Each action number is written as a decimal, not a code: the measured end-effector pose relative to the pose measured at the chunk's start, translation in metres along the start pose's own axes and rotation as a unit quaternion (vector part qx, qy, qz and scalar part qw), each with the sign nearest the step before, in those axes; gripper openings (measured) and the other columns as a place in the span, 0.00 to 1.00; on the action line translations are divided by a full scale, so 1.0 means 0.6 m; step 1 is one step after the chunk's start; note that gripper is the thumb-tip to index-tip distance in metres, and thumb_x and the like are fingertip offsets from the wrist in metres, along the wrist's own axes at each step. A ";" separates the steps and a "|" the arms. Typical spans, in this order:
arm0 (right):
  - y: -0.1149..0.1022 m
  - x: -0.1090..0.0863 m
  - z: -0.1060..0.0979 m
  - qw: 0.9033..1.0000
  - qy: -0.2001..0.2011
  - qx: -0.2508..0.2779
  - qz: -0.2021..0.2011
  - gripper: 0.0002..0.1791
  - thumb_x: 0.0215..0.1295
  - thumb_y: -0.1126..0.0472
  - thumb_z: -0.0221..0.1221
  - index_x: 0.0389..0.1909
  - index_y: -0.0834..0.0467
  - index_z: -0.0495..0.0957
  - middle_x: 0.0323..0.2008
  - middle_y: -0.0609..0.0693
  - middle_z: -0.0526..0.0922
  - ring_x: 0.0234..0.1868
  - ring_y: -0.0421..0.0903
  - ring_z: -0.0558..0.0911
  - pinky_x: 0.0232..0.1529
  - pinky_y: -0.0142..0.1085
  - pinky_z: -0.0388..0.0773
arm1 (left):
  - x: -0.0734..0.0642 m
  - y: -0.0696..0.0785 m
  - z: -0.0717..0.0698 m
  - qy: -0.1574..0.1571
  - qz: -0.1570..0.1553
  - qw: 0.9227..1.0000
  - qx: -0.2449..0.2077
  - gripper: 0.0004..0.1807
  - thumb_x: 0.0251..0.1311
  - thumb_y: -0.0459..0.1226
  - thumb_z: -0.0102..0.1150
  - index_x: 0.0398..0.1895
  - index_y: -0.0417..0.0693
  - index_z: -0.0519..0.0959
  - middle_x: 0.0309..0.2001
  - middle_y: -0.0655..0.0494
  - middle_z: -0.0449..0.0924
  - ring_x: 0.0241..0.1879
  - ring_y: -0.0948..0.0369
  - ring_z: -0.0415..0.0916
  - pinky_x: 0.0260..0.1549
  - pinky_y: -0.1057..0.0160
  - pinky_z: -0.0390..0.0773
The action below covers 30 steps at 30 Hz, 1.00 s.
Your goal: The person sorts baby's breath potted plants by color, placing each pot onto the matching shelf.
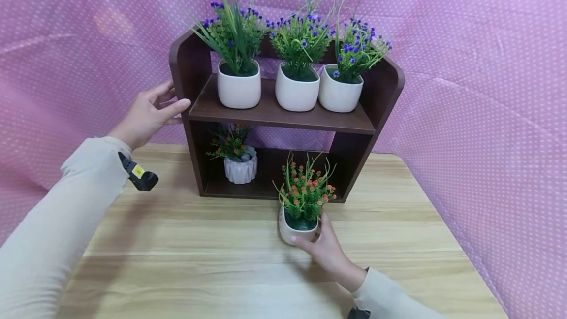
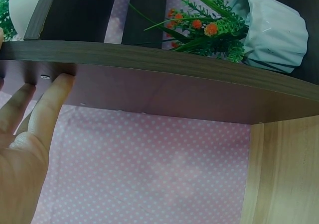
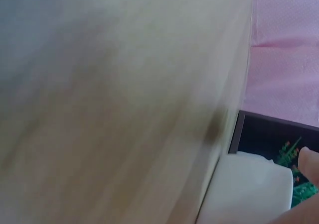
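Observation:
My right hand [image 1: 328,250] grips a white pot with an orange-flowered artificial plant [image 1: 305,193], thumb and fingers round its side, just in front of the shelf's lower right. In the right wrist view, the white pot [image 3: 249,189] is beside part of that hand. My left hand [image 1: 146,114] touches the left side of a dark brown two-tier shelf [image 1: 283,118], its thumb by the front edge. The left wrist view shows straight fingers [image 2: 52,102] against the outer side panel.
Three white pots with purple-flowered plants [image 1: 297,90] stand in a row on the upper tier. A ribbed white pot with orange flowers [image 1: 240,167] sits lower left inside the shelf. The wooden table [image 1: 199,260] meets a pink dotted cloth [image 1: 478,87] behind.

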State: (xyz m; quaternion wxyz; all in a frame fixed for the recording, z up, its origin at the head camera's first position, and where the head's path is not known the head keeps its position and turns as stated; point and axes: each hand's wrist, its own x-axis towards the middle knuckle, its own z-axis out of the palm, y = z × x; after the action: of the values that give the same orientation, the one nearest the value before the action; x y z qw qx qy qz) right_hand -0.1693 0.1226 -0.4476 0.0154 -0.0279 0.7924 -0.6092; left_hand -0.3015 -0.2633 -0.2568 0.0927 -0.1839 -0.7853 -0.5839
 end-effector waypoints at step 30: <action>0.012 -0.001 0.003 0.997 0.065 0.019 0.041 0.52 0.47 0.63 0.72 0.70 0.62 0.51 0.65 0.66 0.65 0.64 0.64 0.67 0.66 0.55 0.64 | -0.002 0.001 -0.001 -0.006 0.000 1.000 0.022 0.33 0.65 0.42 0.57 0.72 0.65 0.59 0.69 0.47 0.64 0.53 0.68 0.75 0.41 0.72 0.81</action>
State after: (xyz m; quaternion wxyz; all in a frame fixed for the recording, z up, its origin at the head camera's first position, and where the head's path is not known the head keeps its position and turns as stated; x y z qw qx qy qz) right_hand -0.1690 0.1226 -0.4553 -0.0105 0.0450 0.7805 -0.6235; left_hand -0.3001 -0.2640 -0.2566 0.0924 -0.1853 -0.7987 -0.5651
